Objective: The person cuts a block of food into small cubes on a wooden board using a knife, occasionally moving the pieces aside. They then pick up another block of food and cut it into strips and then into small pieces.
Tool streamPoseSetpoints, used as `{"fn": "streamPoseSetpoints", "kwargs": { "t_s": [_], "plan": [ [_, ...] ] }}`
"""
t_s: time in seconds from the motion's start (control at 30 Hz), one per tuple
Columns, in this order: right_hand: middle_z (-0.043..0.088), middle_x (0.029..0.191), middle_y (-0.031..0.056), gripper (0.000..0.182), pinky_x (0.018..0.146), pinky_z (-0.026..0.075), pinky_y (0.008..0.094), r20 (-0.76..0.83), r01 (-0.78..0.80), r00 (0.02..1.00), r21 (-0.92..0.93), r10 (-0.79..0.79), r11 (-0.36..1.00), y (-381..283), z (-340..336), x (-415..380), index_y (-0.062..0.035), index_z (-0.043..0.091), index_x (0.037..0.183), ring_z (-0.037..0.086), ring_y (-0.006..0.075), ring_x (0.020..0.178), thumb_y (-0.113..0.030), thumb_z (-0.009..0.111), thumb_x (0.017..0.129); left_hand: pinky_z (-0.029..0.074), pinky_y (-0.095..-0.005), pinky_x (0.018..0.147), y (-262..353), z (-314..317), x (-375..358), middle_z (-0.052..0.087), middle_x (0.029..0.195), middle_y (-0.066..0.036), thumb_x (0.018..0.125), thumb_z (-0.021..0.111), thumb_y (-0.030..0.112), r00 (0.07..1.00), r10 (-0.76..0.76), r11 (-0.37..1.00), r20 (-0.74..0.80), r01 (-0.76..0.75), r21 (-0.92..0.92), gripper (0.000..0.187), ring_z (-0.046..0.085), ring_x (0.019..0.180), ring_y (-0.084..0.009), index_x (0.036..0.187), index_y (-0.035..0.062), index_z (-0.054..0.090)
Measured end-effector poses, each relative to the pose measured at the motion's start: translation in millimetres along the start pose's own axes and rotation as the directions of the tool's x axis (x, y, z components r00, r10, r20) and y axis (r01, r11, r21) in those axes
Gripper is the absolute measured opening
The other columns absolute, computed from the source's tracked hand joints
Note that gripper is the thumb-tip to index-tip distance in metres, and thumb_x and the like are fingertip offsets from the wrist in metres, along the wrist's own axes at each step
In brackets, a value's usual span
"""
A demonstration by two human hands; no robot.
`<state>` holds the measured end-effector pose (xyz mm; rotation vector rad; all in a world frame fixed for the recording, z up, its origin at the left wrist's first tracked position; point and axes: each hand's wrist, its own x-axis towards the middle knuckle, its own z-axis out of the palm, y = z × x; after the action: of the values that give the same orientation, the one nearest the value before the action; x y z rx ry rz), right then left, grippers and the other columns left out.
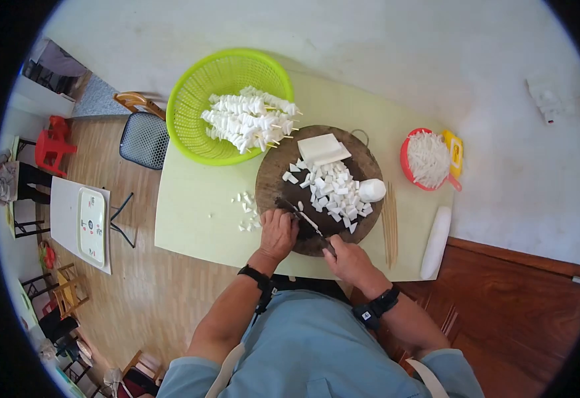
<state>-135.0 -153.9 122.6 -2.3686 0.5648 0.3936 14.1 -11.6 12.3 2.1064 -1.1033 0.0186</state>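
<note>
My right hand point(353, 264) is closed around the handle of a kitchen knife point(310, 224), its dark blade slanting up and left across the round wooden chopping board point(273, 166). White strips lie along the blade. My left hand point(278, 232) rests at the board's lower left edge, fingers curled beside the blade; what they hold, if anything, is hidden. Above the knife lies a heap of cut white chunks point(336, 189), apparently white radish. Flat white slabs point(323, 148) are stacked behind the heap, and a rounded white piece point(372, 190) sits to its right.
A green basket point(187, 129) holds skewered white pieces point(250, 119). Bamboo skewers point(390, 225) lie right of the board, near a long white radish point(436, 242). A red strainer point(406, 162) holds white shreds beside a yellow-framed tool point(454, 152). Small scraps point(245, 202) lie left.
</note>
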Motion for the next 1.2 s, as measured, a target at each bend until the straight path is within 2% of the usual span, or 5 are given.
{"fn": "streamPoseSetpoints", "kwargs": {
  "t_s": [0.07,0.2,0.37,0.9,1.2],
  "plan": [
    [0.065,0.073,0.0230,0.025,0.060,0.050,0.0543,-0.085,0.034,0.996,0.071,-0.028,0.997,-1,1,-4,-0.0032,0.050,0.105,0.065,0.0442,0.069,-0.024,0.061,0.096,0.039,-0.0468,0.084,0,-2,0,0.057,0.099,-0.015,0.081,0.070,0.007,1.000,0.009,1.000,-0.013,-0.009,-0.024,0.027,0.052,0.092,-0.0361,0.103,0.0042,0.055],
    [0.065,0.073,0.0229,0.025,0.060,0.050,0.0541,-0.147,0.058,0.988,0.092,-0.044,0.994,-1,-1,-15,-0.0034,0.051,0.106,0.064,0.0446,0.069,-0.023,0.061,0.095,0.039,-0.0468,0.083,2,-6,0,0.057,0.100,-0.015,0.081,0.069,0.004,0.999,0.003,0.996,-0.033,-0.006,-0.089,0.027,0.052,0.091,-0.0364,0.103,0.0040,0.054],
    [0.064,0.073,0.0216,0.025,0.059,0.050,0.0533,-0.062,0.043,0.997,0.044,-0.040,0.998,2,-2,-29,-0.0032,0.053,0.110,0.065,0.0438,0.068,-0.022,0.061,0.096,0.039,-0.0466,0.083,1,-6,0,0.057,0.100,-0.016,0.079,0.067,0.001,0.999,0.013,0.995,-0.044,-0.017,-0.098,0.027,0.053,0.092,-0.0367,0.102,0.0035,0.054],
    [0.063,0.070,0.0215,0.024,0.057,0.049,0.0538,-0.054,0.108,0.993,0.025,-0.107,0.994,2,-2,-31,-0.0037,0.051,0.107,0.064,0.0438,0.065,-0.023,0.061,0.096,0.039,-0.0462,0.084,-1,-1,-2,0.057,0.100,-0.014,0.081,0.068,0.008,0.999,-0.001,0.999,-0.040,-0.001,-0.040,0.021,0.052,0.093,-0.0353,0.099,0.0050,0.056],
    [0.065,0.073,0.0236,0.024,0.059,0.049,0.0571,0.018,0.015,1.000,-0.014,-0.015,1.000,-12,4,4,-0.0039,0.049,0.104,0.065,0.0451,0.069,-0.024,0.059,0.096,0.039,-0.0469,0.083,-1,-1,-3,0.055,0.097,-0.014,0.083,0.066,0.011,1.000,0.006,1.000,-0.022,-0.006,0.002,0.018,0.051,0.092,-0.0355,0.097,0.0049,0.057]
  ]
}}
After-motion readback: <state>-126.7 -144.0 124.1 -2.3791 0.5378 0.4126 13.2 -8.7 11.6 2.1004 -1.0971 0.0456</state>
